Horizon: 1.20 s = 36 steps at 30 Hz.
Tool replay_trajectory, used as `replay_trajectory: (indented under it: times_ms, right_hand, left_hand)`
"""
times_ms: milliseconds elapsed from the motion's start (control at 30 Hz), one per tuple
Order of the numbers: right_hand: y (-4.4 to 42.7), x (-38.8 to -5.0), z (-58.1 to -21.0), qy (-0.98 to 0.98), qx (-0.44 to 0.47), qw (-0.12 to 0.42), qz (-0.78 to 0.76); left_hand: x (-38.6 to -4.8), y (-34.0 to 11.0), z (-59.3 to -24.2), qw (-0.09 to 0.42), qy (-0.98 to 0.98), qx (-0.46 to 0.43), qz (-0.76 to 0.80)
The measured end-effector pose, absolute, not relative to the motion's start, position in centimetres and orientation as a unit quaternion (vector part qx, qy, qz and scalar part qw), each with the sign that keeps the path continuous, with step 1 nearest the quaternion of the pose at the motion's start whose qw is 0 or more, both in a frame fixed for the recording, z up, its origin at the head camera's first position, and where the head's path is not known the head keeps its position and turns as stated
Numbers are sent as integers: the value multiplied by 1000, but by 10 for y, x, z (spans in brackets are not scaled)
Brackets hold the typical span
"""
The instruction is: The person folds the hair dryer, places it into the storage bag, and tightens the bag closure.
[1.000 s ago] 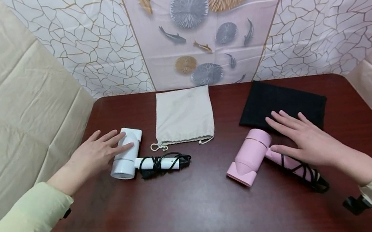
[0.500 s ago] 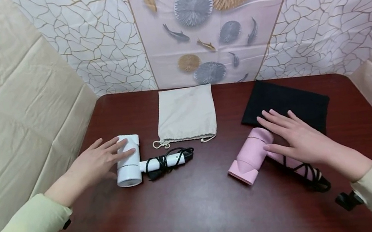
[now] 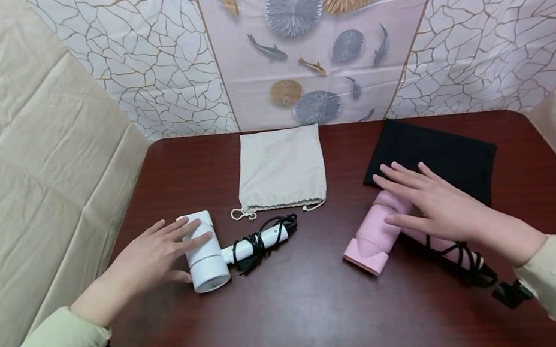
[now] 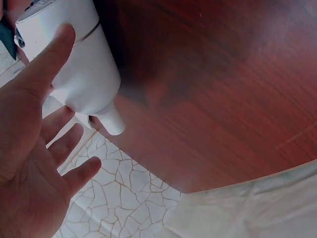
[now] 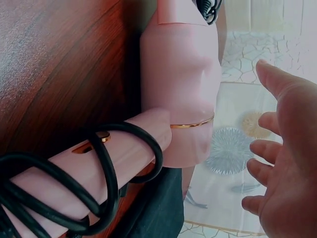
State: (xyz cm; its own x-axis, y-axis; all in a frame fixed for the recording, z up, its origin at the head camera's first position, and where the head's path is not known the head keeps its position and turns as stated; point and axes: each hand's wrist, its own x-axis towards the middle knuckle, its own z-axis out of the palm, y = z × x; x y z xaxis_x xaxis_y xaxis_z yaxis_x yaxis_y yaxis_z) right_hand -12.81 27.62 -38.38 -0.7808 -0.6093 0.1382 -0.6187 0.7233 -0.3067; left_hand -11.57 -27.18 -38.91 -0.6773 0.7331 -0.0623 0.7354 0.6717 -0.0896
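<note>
Below extended fingers of the left hand lies the white hair dryer; below those of the right hand, the pink hair dryer. Grip each (probably rigid, somewhat slippery) mid-body.

Table: dark reddish-brown, wood-grained, glossy, rounded far corners. Cream drawstring bag flat near far edge, gathered mouth facing near side. Black fabric piece flat toward far right corner. White hair dryer on its side at left, handle pointing right, black cord wound round handle. Pink hair dryer on right half, nozzle toward near left, handle likewise wrapped in black cord.
</note>
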Motion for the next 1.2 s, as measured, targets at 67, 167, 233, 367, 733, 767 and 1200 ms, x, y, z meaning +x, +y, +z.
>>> replay_trajectory:
  times_ms: [67,167,233,367,733,767,1200]
  right_hand:
    - [274,-129,-384,-926,336,16,171]
    - [269,-130,-385,-923,344,20,170]
    - [266,-131,-385,-921,350,19,171]
    - [257,-133,-383,-917,360,10,172]
    - [237,-137,-381,-911,377,-22,167]
    - [236,-137,-381,-911,377,-23,167]
    - [225,-143,-384,-908,384,-38,164]
  left_hand:
    - [-113,-270,-390,8,914,403,-48]
    - [-109,-265,-391,1,913,407,-39]
    - [-108,-262,-393,-2,913,407,-37]
    - [-104,-258,-396,-11,913,407,-24]
    - [-94,-247,-410,-48,903,426,15]
    - [-94,-246,-410,-51,902,429,14]
    - [-110,-248,-414,-44,871,485,-63]
